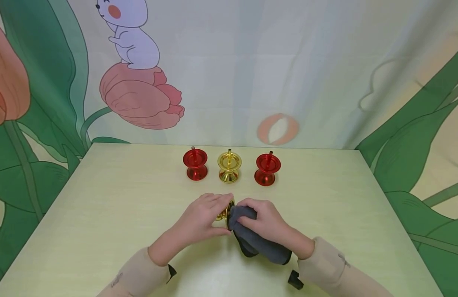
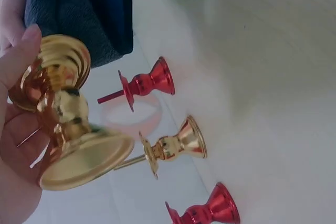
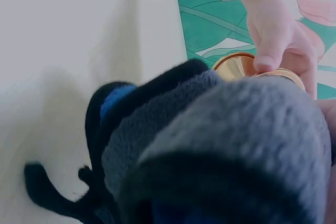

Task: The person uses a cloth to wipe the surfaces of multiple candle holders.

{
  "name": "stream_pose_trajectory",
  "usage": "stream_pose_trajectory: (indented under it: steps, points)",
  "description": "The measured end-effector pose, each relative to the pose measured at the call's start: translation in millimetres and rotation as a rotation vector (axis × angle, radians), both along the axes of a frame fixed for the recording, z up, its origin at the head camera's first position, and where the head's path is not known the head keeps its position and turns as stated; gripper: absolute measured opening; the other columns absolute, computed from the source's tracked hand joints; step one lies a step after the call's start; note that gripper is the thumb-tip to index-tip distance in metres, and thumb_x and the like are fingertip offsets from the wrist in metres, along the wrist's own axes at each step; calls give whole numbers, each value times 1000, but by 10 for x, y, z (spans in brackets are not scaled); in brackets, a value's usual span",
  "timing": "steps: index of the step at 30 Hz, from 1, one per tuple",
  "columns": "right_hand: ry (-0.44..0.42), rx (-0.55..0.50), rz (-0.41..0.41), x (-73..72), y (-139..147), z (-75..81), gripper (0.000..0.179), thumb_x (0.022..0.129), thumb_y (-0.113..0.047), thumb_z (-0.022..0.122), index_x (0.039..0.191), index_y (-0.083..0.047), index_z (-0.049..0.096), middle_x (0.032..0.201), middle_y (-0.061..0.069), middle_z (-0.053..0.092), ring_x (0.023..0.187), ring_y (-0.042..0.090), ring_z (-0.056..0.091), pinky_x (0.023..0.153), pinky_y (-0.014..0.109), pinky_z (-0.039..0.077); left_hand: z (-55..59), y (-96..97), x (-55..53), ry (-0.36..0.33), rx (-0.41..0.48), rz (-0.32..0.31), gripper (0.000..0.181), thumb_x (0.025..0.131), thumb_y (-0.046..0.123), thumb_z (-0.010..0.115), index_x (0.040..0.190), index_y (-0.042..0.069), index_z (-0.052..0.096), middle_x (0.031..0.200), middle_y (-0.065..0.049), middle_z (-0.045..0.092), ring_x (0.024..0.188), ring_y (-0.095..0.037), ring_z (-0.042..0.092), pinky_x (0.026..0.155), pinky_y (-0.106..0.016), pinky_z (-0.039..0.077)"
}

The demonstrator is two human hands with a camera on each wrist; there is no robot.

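My left hand (image 1: 201,218) grips a shiny gold candle holder (image 2: 72,109) round its dish end, tipped on its side, with its flared base toward the left wrist camera. A dark grey-blue cloth (image 1: 267,246) with black edging hangs from my right hand (image 1: 267,220). Thumb and fingers of that hand pinch the cloth against the dish side of the holder. In the right wrist view, the bunched cloth (image 3: 252,124) covers much of the holder, and only gold rims show beyond it. The holder's spike is hidden.
Behind the hands three candle holders stand upright in a row: a red one (image 1: 196,172) at left, a gold one (image 1: 229,176) in the middle, another red one (image 1: 265,179) at right. A printed curtain (image 1: 229,82) hangs behind the pale table (image 1: 121,198).
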State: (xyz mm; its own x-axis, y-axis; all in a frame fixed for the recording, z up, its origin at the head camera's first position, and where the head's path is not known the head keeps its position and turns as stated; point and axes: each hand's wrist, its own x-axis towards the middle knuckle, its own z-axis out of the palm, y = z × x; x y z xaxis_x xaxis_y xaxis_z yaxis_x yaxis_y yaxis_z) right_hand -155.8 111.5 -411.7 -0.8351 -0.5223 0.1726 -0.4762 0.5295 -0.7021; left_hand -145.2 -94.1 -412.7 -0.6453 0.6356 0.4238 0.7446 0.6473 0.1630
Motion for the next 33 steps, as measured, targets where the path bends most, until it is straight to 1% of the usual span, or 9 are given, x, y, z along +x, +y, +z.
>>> stream_pose_trajectory:
  steps: [2,7,9,12,17,21,25,27,33]
  points:
    - [-52,-29,-22,-13,5,-15,18,78,-12,63,96,-13,62,92,1,66,78,10,55,68,21,45,-29,18,10,70,14,-8,79,60,42,77,124,5,48,118,-5,58,107,-16,55,93,-33,43]
    - [-207,-169,-64,-74,26,-26,18,78,-9,63,96,-8,62,91,6,64,76,14,53,68,23,45,-133,98,28,426,-1,11,75,58,37,80,119,3,53,117,-8,60,107,-17,56,90,-34,45]
    - [-259,-218,-72,-94,34,-26,18,78,-8,63,96,-6,62,90,8,64,75,15,53,67,24,45,-180,127,36,521,7,27,72,59,34,81,118,2,54,117,-9,59,109,-18,56,90,-33,45]
    - [-286,-241,-76,-113,46,-35,18,78,-8,63,96,-6,62,89,8,64,74,14,53,67,24,45,-215,140,50,503,18,40,73,61,33,80,121,2,52,121,-9,57,113,-19,52,93,-34,43]
    - [-170,-159,-73,-100,60,-52,17,78,-9,64,95,-9,62,89,4,64,74,11,53,65,21,44,-150,94,31,325,-21,61,83,63,43,76,130,6,43,132,-6,47,122,-19,43,100,-38,35]
    - [-88,-85,-55,-79,43,-61,18,78,-11,64,96,-13,62,91,1,65,77,10,54,66,20,44,-61,60,-16,223,-80,65,90,60,48,75,132,7,40,134,-6,45,123,-19,42,100,-40,34]
    - [-112,-85,-77,-86,18,-69,18,78,-11,64,96,-13,62,92,1,65,79,12,54,69,22,44,-30,61,-51,173,-104,51,92,57,46,77,131,6,41,131,-6,48,121,-19,44,99,-40,35]
    - [-154,-119,-102,-98,10,-63,18,77,-10,64,95,-12,62,91,3,64,79,13,54,70,24,45,-47,71,-68,204,-101,51,91,56,45,78,130,5,41,129,-6,51,121,-19,45,99,-39,36]
    - [-277,-264,-144,-153,2,-20,21,78,-9,64,98,-6,61,92,8,64,81,15,56,76,28,46,-160,105,-113,453,-84,83,84,59,38,79,128,6,44,127,-5,52,121,-19,44,99,-38,36]
